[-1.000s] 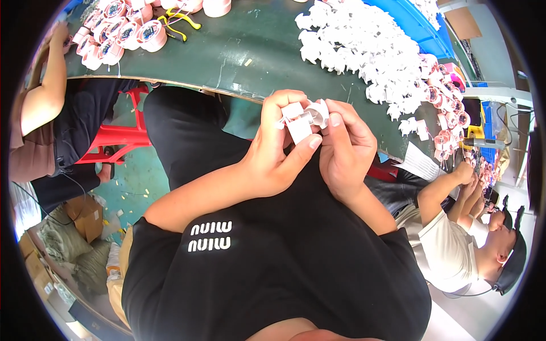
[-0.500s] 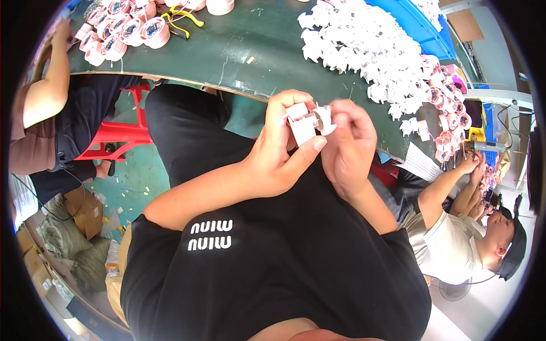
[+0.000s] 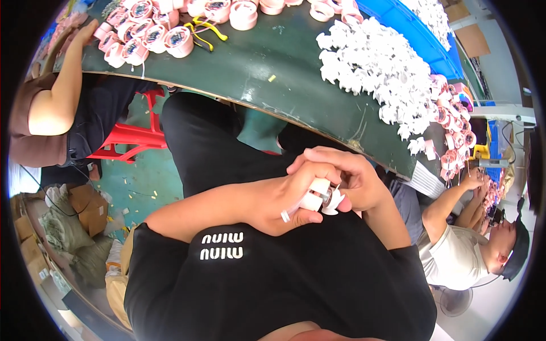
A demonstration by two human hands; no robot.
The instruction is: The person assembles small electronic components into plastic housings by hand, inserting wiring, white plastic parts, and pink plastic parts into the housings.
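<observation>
Below the bench (image 3: 244,71) edge, left hand (image 3: 276,202) had its fingers closed round the pale housing (image 3: 310,202); white finned rotor (image 3: 333,203) stuck out toward the right hand (image 3: 367,182). Right fingers were curled, lapping over the left's; couldn't tell if they gripped the rotor. Versus half a second earlier: hands and part lower, hands now overlapping.
</observation>
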